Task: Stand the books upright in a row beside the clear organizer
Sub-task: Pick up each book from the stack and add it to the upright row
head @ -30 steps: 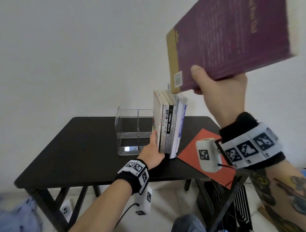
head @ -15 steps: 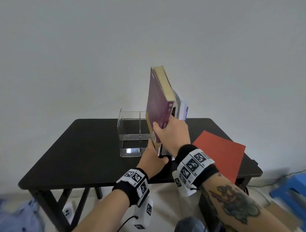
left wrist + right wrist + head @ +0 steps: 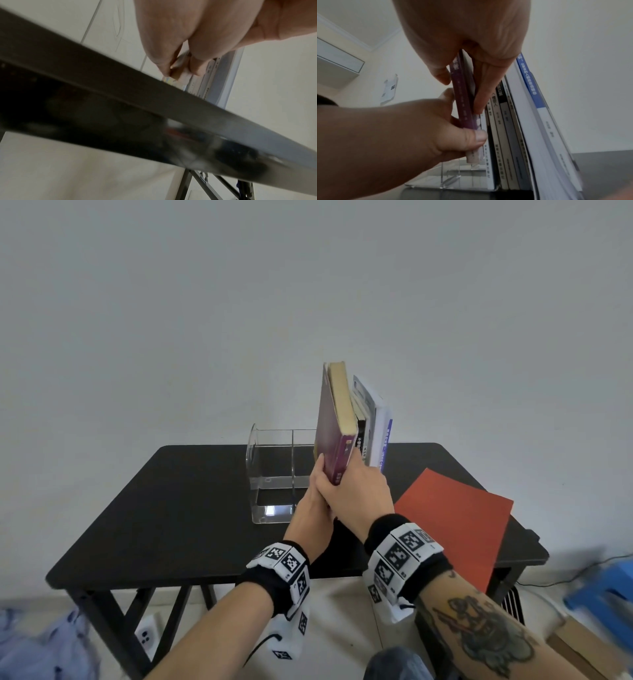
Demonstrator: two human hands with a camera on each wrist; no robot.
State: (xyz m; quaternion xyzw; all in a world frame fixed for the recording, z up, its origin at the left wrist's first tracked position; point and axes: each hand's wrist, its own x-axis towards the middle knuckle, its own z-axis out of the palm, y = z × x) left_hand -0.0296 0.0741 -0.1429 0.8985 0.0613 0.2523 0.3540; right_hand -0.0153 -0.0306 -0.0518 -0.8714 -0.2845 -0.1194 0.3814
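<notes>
My right hand pinches the purple book near its lower edge, thumb on the left cover and fingers on the side facing the row. The book stands nearly upright, its yellowed page edges turned toward me, its top tipped a little to the left. It sits between the clear organizer and the row of standing books, pressed close against the nearest of them. In the right wrist view its bottom corner hangs just above the organizer's base, so I cannot tell whether it touches the black worktop. My left hand holds the same book lower down, thumb curled across its spine at the bottom and fingers on the far cover. The row leans slightly to the left against the purple book. An orange folder lies flat on the worktop to the right, apart from the books, its corner past the edge.
</notes>
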